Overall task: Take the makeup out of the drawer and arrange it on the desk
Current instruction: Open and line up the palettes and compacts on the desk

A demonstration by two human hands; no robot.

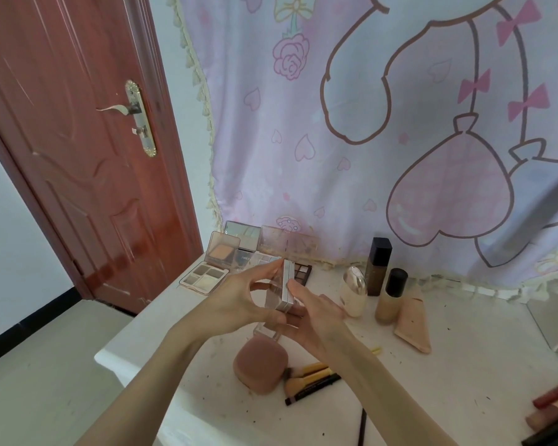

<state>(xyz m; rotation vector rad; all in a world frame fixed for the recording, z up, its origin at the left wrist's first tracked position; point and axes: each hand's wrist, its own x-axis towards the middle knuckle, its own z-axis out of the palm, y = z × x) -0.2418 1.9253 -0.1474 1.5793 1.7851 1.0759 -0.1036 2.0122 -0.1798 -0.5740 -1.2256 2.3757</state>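
Above the white desk (pixel 464 365) both hands hold a slim silver compact (pixel 287 286) on its edge. My left hand (pixel 242 296) grips it from the left, fingers curled round its top and bottom. My right hand (pixel 316 313) pinches its right side. Open eyeshadow palettes (pixel 203 276) stand and lie at the back left of the desk. A dark bottle (pixel 379 265), a foundation bottle (pixel 390 296), a cream pump bottle (pixel 354 292) and a beige tube (pixel 413 323) are grouped at the back centre. The drawer is out of view.
A pink puff case (pixel 260 365) and several brushes and pencils (pixel 313 379) lie near the desk's front edge. Lipsticks (pixel 554 403) lie at the right edge. A cartoon curtain (pixel 384 123) hangs behind the desk. A red door (pixel 78 149) stands to the left.
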